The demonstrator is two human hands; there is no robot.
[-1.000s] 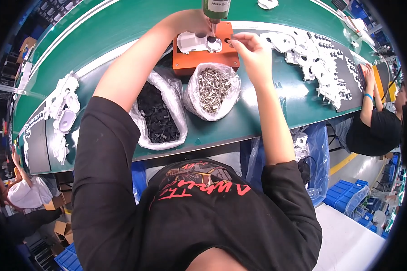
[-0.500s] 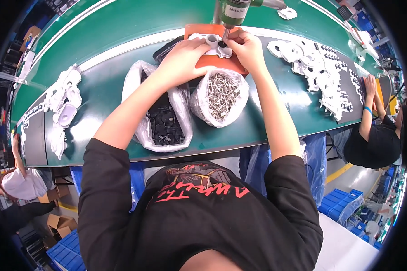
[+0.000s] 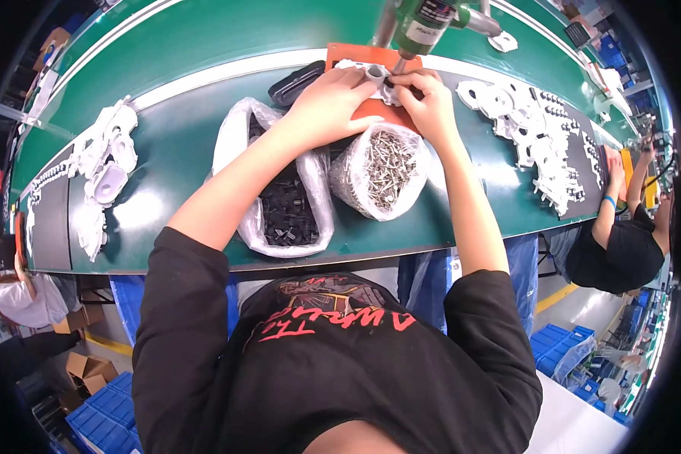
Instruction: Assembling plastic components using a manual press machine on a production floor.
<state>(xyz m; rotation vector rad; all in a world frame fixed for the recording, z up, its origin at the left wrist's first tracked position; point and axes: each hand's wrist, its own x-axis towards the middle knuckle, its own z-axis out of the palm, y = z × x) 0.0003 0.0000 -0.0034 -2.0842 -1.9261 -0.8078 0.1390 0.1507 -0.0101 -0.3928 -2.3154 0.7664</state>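
Observation:
An orange fixture plate (image 3: 359, 54) lies on the bench in front of me and carries a white plastic part (image 3: 375, 73) with a round upright collar. My left hand (image 3: 329, 104) grips this part from its left side, thumb stretched out toward me. On the other side my right hand (image 3: 429, 100) has its thumb and index finger pinched together beside a small black piece (image 3: 390, 82) in the part. What those fingertips hold is hidden. A green power screwdriver (image 3: 422, 30) hangs above, its bit pointing down close to the right fingertips.
Nearest me stand a bag of screws (image 3: 390, 170) and a bag of black plastic pieces (image 3: 287, 216). A black tray (image 3: 296, 82) sits left of the fixture. White parts lie at left (image 3: 110, 163) and right (image 3: 518, 113). Co-workers (image 3: 617, 242) work at both sides.
The whole view has shifted slightly, so the fixture and bags appear farther right. The screwdriver looks more tilted. Both my hands stay at the part. The right co-worker's one hand has risen.

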